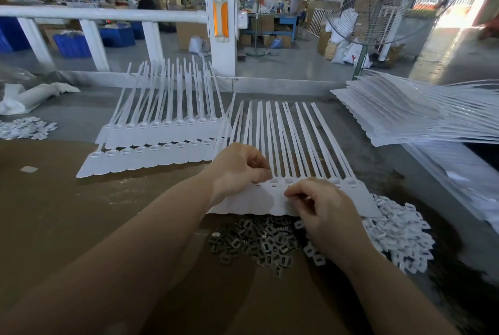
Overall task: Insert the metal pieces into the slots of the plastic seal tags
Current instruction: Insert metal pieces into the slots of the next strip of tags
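Note:
A strip of joined white plastic seal tags (272, 199) lies in front of me, its long tails fanned away from me. My left hand (237, 169) hovers over the strip's left slots with fingers curled, thumb and fingertips pinched together on something too small to make out. My right hand (321, 210) rests on the flags of the strip, fingers curled, fingertips pinched near a slot. A heap of dark metal pieces (256, 240) lies just below the strip, between my forearms.
Two more tag strips (151, 145) lie to the left. A tall stack of strips (415, 115) sits at the right. White plastic clips (399, 234) are heaped at the right, more (27, 128) at far left. A white railing (108, 14) borders the table's far side.

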The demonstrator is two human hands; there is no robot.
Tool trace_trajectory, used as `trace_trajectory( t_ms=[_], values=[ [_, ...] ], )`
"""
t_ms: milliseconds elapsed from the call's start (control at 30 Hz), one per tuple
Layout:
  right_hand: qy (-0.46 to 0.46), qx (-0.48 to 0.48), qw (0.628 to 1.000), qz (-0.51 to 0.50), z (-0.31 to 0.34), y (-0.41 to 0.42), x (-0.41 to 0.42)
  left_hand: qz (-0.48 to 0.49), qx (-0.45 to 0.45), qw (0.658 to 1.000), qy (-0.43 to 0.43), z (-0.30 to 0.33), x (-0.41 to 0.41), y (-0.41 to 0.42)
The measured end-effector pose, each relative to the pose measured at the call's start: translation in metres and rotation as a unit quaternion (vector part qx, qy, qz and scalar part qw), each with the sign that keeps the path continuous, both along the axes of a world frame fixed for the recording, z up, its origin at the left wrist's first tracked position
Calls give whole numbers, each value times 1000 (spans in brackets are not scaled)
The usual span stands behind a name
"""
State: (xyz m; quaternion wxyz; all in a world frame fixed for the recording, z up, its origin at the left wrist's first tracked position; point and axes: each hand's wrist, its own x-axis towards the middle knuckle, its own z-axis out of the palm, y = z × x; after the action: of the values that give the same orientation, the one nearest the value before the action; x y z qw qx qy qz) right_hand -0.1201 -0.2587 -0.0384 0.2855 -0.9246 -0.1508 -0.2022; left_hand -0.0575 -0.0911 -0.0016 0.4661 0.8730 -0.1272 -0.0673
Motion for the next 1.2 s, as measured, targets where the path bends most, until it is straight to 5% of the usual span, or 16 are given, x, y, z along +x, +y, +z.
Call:
trace_trajectory(
  t_ms=[467, 1200],
  values=[
    [16, -6, 1000, 4, 0, -1, 1, -40, 143, 989, -23, 3, 19, -12],
    [24, -10, 1000, 5, 0, -1, 1, 18, 81, 996, -21, -1, 16, -9]
  ],
)
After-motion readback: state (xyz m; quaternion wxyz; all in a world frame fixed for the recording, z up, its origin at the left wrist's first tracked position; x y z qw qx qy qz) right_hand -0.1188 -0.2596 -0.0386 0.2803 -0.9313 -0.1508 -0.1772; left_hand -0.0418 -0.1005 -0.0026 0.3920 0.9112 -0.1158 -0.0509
